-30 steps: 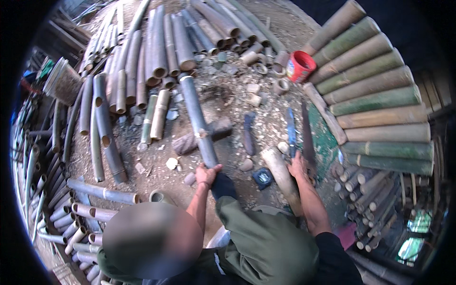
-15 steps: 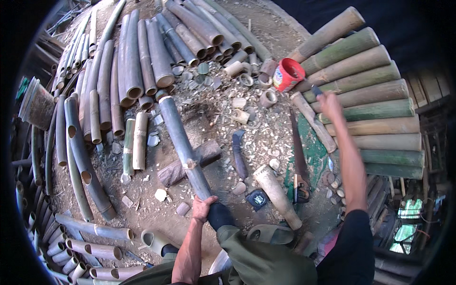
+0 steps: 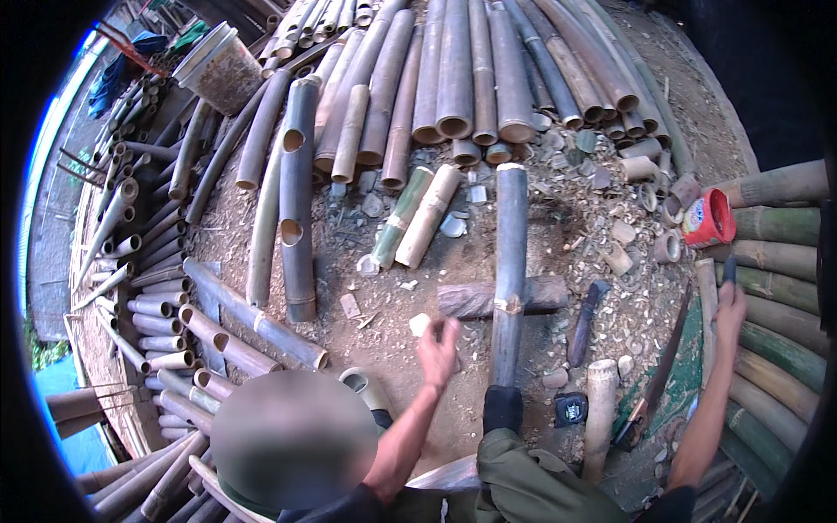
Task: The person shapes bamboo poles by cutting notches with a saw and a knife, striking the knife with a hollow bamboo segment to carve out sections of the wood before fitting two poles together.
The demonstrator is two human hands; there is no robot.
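Observation:
A grey bamboo pole (image 3: 508, 235) lies across a short wooden log (image 3: 547, 294), its near end meeting my dark-clad leg (image 3: 503, 408). My left hand (image 3: 438, 353) is off the pole, raised to its left with fingers apart, and holds nothing I can see. A pale chip (image 3: 420, 325) shows beside its fingertips, seemingly on the ground. Out to the right, my right hand (image 3: 730, 312) is closed around a slim dark object (image 3: 729, 268), whose kind I cannot make out. It is beside the row of thick bamboo, below a red bucket (image 3: 709, 218).
A hatchet-like tool (image 3: 588, 322), a tape measure (image 3: 571, 409), a pale bamboo piece (image 3: 600, 414) and a handsaw (image 3: 660, 375) lie right of the pole. Bamboo poles (image 3: 453, 74) fan out at the back; cut tubes (image 3: 166, 327) pile up left. A blurred patch covers the lower left.
The view has swung to the left. My left hand has let go of the bamboo pole's near end and moved left of it. My right hand still grips the dark object.

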